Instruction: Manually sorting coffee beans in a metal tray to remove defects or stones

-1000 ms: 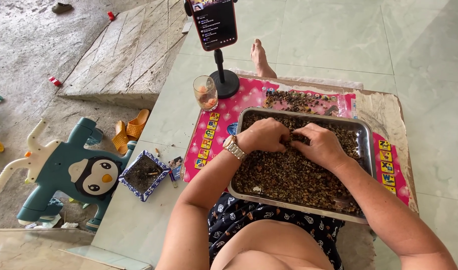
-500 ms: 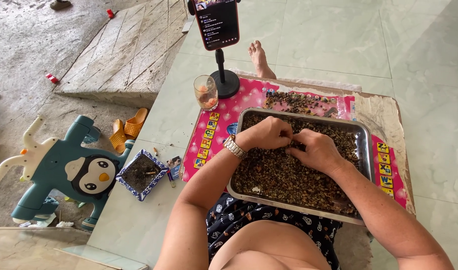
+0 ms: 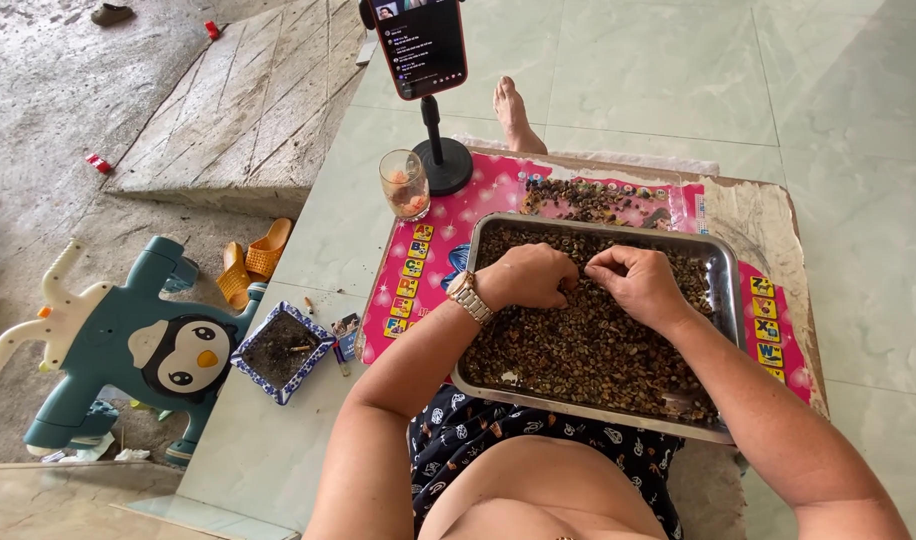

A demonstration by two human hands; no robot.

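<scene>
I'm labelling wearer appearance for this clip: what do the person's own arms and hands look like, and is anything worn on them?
Both arms are bare, with no sleeves and no gloves. The left hand has a metal link-band wristwatch, silver and gold in tone, on its wrist. The right hand and its wrist carry nothing visible. No rings can be made out on either hand.

A phone on a black stand stands beside a glass. A penguin toy, orange sandals and a blue-patterned dish lie on the floor.
</scene>
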